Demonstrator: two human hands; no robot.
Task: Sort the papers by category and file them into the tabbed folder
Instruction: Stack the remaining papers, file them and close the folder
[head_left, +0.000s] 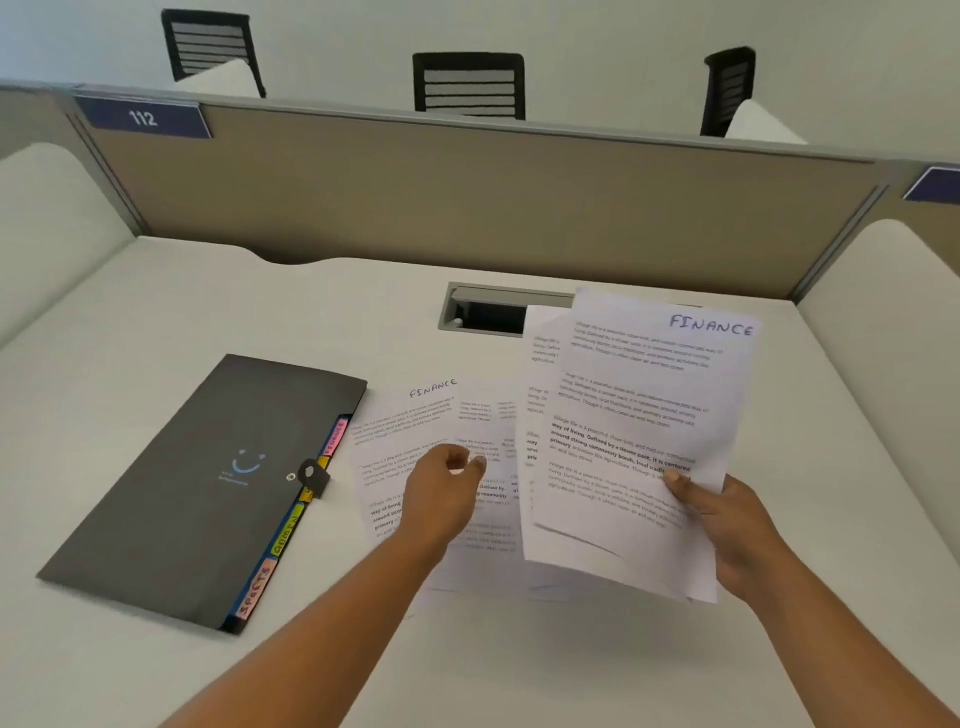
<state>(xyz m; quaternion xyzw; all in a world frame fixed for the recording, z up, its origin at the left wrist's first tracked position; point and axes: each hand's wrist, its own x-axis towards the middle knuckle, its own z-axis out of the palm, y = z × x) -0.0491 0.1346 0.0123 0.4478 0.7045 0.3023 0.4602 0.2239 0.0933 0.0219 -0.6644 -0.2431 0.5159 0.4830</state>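
Fingers of our right hand (727, 525) grip a stack of papers (639, 415) at its lower right corner. Only the thumb (675, 479) shows on the front; the other fingers are hidden behind the sheets. We hold the stack tilted up above the right half of the desk (156, 312). The top sheet has FINANCE handwritten in its upper right corner. A second sheet peeks out along the left edge, and we cannot count how many lie behind it. The printed text is too blurred to read, apart from a few bold words.

Our left hand (441, 488) is over the loose papers (415, 431) spread flat on the desk, with its fingers (475, 462) bent toward the thumb. We cannot tell whether they pinch a sheet or only rest on it. One loose paper is also headed FINANCE. The others overlap, and the hand, the forearm and the raised stack cover their headings.

To the left of these papers lies the dark folder (208, 483), closed, with its strap fastened over the right edge. Coloured tabs (285, 535) stick out along that edge. We can read SPORTS and ADMIN; the pink one near the top is blurred, and the strap covers another.

Behind the papers, the raised stack partly hides an open hatch (488, 312) in the desk. A partition (467, 197) closes off the back, with a plate (143, 118) numbered 112. Above it only the backs of three chairs (469, 85) show.
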